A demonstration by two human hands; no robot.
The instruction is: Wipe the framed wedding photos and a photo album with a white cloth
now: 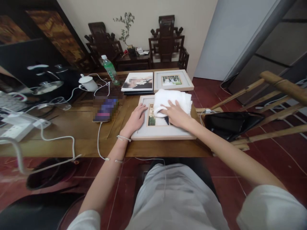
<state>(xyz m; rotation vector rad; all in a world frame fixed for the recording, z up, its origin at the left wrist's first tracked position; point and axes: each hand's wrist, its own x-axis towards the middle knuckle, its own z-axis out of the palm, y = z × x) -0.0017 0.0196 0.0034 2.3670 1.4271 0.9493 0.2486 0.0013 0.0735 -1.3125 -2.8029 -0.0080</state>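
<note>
While the L hand [138, 116] lies loose on the left of the picture frame [155, 131], near side of the counter [134, 149], the R hand [176, 115] rests splayed on the white cloth [181, 99], can't tell if gripping; prob. best w/ light, even pressure & frame steady.

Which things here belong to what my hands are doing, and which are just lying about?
In hand:
- White cloth, under the right hand
- Near picture frame, touched by the left hand

Apparently just lying about:
- Phone
- Bottle
- Lidded cup
- Power strip
- Far picture frame (untouched; possibly related)
</note>
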